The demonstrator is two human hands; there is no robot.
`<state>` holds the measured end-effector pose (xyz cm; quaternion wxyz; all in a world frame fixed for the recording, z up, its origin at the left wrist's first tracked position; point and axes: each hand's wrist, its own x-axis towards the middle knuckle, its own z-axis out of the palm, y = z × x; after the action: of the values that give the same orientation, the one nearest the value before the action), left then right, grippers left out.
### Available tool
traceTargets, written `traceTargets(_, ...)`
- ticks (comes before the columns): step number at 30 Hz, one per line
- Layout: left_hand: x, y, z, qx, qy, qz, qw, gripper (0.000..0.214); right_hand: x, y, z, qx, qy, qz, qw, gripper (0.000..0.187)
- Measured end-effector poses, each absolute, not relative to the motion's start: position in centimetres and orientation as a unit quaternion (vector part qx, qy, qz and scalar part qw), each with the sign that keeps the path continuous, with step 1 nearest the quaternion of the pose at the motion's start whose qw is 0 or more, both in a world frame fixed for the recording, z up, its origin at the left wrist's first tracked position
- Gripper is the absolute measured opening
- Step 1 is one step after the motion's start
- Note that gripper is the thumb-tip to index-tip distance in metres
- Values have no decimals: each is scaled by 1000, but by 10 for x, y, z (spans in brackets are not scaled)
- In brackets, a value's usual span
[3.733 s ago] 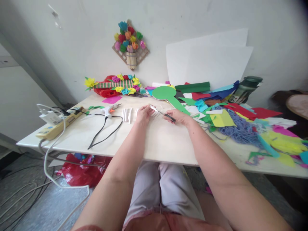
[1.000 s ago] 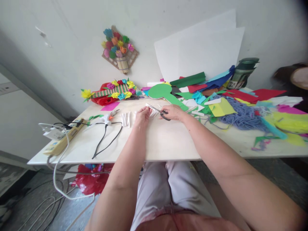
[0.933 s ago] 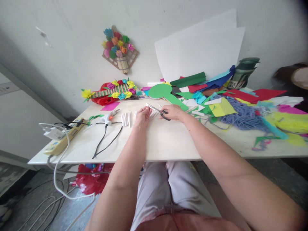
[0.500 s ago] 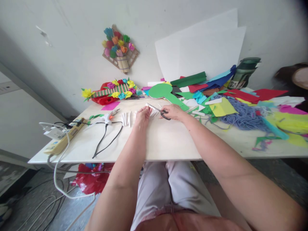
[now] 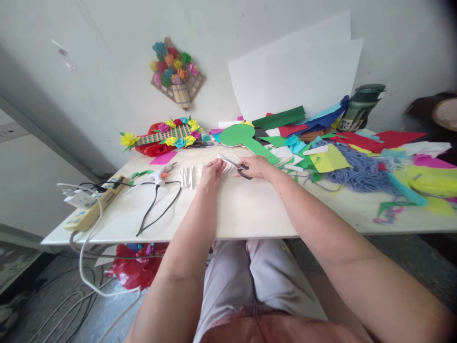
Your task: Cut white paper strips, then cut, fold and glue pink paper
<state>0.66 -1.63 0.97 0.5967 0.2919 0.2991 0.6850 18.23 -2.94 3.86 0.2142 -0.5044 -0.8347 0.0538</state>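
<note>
My left hand (image 5: 213, 172) is closed in a pinch on a small white paper roll (image 5: 223, 165), largely hidden by the fingers. Black-handled scissors (image 5: 244, 172) are in my right hand (image 5: 258, 168), its fingers wrapped through the handles. Their blades point left and meet the white piece at my left fingertips. Several short white rolls (image 5: 186, 177) lie side by side just left of my left hand. More thin white pieces rest on the table between the hands, partly covered.
A glue gun (image 5: 157, 178) with a looping black cord and a power strip (image 5: 94, 205) are at left. Behind my hands lies a green card shape (image 5: 237, 135). Blue yarn (image 5: 360, 171), coloured paper and a dark bottle (image 5: 361, 108) crowd the right. A flower-decorated piece (image 5: 166, 136) sits at back left.
The scissor blades look slightly further apart at the white piece. Both hands stay in nearly the same place, and the view has shifted a little.
</note>
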Motion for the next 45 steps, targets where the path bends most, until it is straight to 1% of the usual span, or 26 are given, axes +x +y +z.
traceTargets(5,7,-15,9,279,315,686,594,18,182,-30,40,-513,-834,43,199,47)
traceTargets(13,7,-12,4,295,295,678,605,16,181,-30,39,-517,-834,32,189,49)
traceTargets(23,8,-15,8,288,304,673,609,19,180,-27,36,-508,-831,41,221,44)
traceTargets(35,6,-16,9,285,303,678,606,18,178,-26,36,-507,-828,61,233,41)
traceTargets(45,8,-17,7,305,293,659,622,16,178,-28,35,-509,-828,46,233,43)
